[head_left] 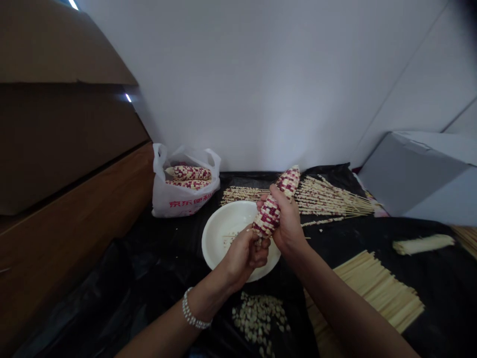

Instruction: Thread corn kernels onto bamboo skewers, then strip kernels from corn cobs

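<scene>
As the corn (268, 217) is long, I see left hand (243, 252), right hand (290, 221): fingers around it | bowl (213, 231) below, maybe to catch bits (228, 241)

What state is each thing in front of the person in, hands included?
Held corn cob: tilted, kernel-covered
Left hand: curled at its lower end
Right hand: wrapped around it
White bowl: upright, small pieces inside
Plastic bag: open, upright, cobs inside
Threaded sticks: lying down, loaded with kernels
Bare sticks: stacked flat
Loose kernels: heaped, partly scattered
Black sheet: spread, wrinkled
</scene>
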Tool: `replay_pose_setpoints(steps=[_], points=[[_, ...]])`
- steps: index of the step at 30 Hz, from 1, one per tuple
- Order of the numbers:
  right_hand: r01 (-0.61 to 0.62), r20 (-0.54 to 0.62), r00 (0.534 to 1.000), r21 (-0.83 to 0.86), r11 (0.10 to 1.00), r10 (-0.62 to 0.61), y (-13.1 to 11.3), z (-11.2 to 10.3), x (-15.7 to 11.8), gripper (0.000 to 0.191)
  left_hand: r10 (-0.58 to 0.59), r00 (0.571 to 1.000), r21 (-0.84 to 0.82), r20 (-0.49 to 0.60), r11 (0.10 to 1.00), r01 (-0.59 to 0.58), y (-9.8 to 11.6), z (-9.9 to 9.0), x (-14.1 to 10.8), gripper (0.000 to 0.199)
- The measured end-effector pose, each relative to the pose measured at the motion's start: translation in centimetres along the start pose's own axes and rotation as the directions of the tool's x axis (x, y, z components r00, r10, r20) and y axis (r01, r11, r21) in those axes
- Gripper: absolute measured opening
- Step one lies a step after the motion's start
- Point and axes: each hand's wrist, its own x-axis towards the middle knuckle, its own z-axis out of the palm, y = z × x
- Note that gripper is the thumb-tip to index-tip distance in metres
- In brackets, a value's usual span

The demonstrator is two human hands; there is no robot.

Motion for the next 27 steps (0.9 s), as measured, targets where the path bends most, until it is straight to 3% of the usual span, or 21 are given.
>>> replay_pose_setpoints(steps=[15, 22, 27], points=[[-0.130, -0.003, 0.991, 0.120, 0.984, 0.131, -0.5, 0.2, 0.3, 0.029, 0.119, 0.992, 0.103, -0.028, 0.988, -0.116, -0.6, 0.2, -0.1, 0.011], [-0.147, -0.004, 0.989, 0.170, 0.974, 0.150, -1.2, 0.2, 0.4, 0.028, 0.140, 0.990, 0.018, 0.015, 0.990, -0.140, -0.6, 0.0, 0.1, 0.011], [-0.139, -0.002, 0.990, 0.181, 0.974, 0.142, -1.4, 0.2, 0.4, 0.028, 0.159, 0.987, 0.099, -0.010, 0.983, -0.158, -0.7, 0.4, 0.3, 0.029]])
